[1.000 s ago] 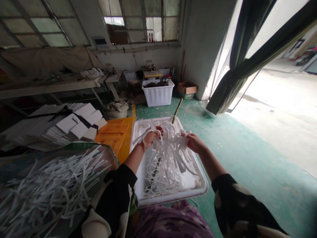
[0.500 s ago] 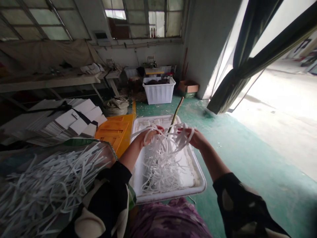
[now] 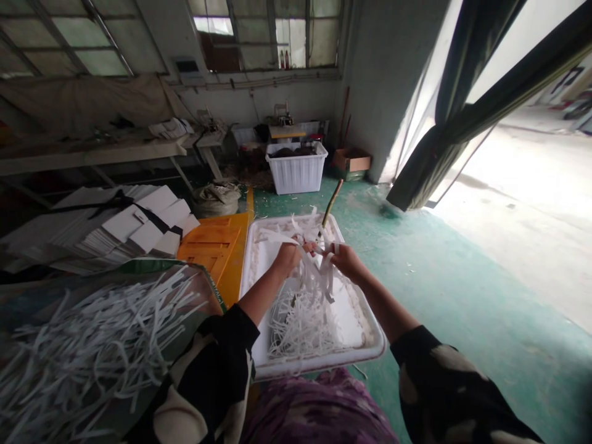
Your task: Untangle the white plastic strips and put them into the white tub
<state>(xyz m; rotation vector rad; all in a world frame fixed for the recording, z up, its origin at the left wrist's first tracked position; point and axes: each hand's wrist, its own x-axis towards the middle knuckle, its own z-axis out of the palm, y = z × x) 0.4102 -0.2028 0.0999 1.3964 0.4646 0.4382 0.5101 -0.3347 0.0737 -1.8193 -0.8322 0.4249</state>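
White strips are hanging from both hands above a white tray. The left hand is grasping one part of the bunch; the right hand is grasping another, just beside it. Below, a tangled pile of similar strips is lying in the tray, and a stick is projecting above its far edge. At left, an open bag is holding more strips; beyond it, bundled white boards are lying beside an orange panel. Farther back, a white bin is standing on the green floor.
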